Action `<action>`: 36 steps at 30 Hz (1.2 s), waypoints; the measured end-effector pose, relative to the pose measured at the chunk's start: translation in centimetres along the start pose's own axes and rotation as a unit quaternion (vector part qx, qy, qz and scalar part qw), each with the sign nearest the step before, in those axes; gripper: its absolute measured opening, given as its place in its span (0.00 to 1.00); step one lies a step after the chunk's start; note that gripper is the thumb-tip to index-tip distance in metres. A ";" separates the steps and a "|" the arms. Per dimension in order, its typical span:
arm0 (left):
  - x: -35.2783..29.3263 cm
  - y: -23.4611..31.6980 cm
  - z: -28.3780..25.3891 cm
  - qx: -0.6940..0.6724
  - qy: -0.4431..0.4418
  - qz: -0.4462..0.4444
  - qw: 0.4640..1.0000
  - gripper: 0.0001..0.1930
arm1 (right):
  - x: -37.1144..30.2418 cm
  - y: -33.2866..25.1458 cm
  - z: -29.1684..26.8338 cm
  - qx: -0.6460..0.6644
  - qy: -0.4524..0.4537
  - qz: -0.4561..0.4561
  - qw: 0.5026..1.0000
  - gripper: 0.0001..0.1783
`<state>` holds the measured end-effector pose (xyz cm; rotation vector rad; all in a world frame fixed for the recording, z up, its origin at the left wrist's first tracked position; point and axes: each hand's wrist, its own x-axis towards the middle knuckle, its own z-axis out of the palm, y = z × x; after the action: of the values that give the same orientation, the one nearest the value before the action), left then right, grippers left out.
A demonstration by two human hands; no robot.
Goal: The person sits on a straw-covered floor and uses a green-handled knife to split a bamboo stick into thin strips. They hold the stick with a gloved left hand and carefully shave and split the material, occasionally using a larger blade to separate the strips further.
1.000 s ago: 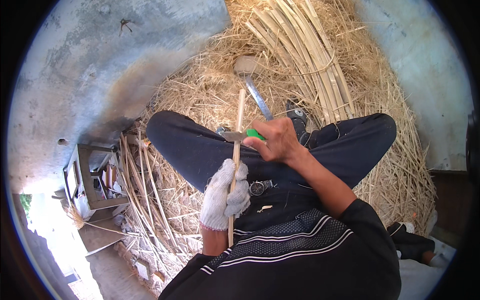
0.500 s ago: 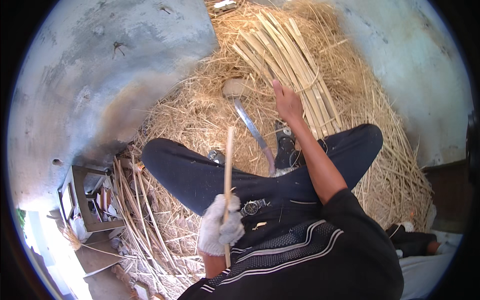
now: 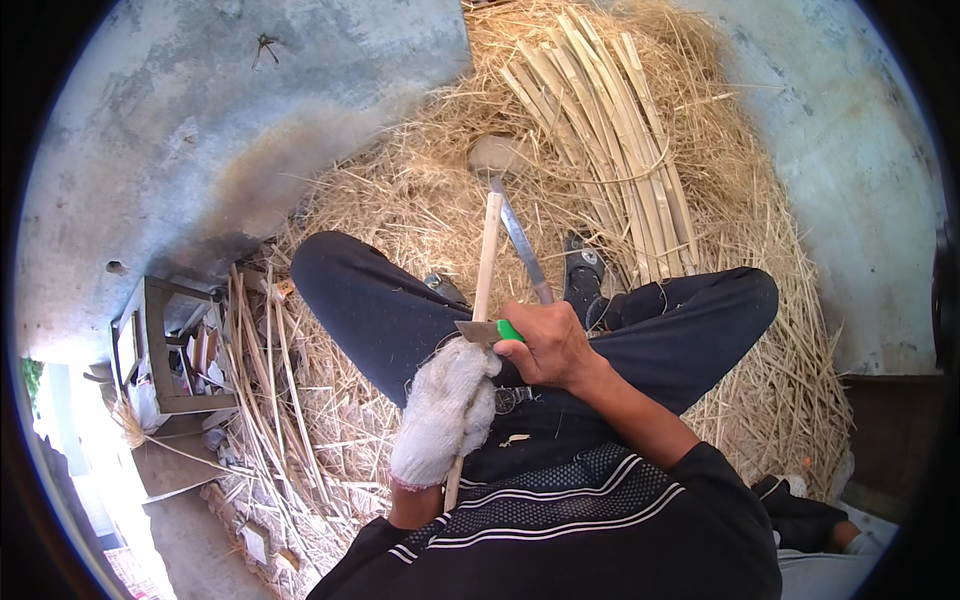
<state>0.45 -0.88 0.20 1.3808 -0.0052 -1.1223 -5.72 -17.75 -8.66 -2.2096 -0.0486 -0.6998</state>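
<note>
My left hand (image 3: 443, 412), in a white knitted glove, is closed round a narrow split bamboo strip (image 3: 488, 255). The strip slants up and away from my lap, its lower end beside my shirt. My bare right hand (image 3: 550, 345) grips a short knife (image 3: 478, 331) with a green handle. Its blade lies across the strip just above the gloved fingers; whether the edge bites in cannot be seen. Beyond the strip, a long curved-blade machete (image 3: 518, 238) lies on the straw between my crossed legs.
A bundle of pale bamboo strips (image 3: 612, 125) lies at far right on shavings (image 3: 420, 210). More loose strips (image 3: 285, 385) lie at left, beside a small wooden stand (image 3: 185, 403) filled with odds and ends. Grey walls (image 3: 190, 130) rise on both sides. A stone (image 3: 497, 154) sits beyond the machete.
My right hand has come back from the far bundle to the strip, bringing the knife against it. My left hand still holds the strip, now tilted more to the right.
</note>
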 end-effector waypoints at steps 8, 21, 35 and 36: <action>-0.7 -1.5 0.7 0.011 -0.088 -0.075 0.993 0.14 | 4.4 8.7 -1.6 -0.166 0.149 0.297 0.928 0.29; 0.2 -0.1 0.1 -0.118 -0.086 -0.019 0.989 0.15 | 0.4 -0.9 -1.8 0.021 0.012 0.012 1.000 0.24; -0.2 -0.8 0.1 -0.085 -0.104 0.011 0.991 0.16 | 0.3 4.3 -3.7 0.072 0.137 0.087 0.984 0.27; -0.3 -0.6 0.3 -0.080 -0.091 0.008 0.993 0.16 | -0.2 2.5 -3.7 0.083 0.086 0.084 0.989 0.27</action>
<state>-0.22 -0.77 -0.06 1.1310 -0.0554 -1.2057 -7.01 -22.06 -8.52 -1.9619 0.1609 -0.7604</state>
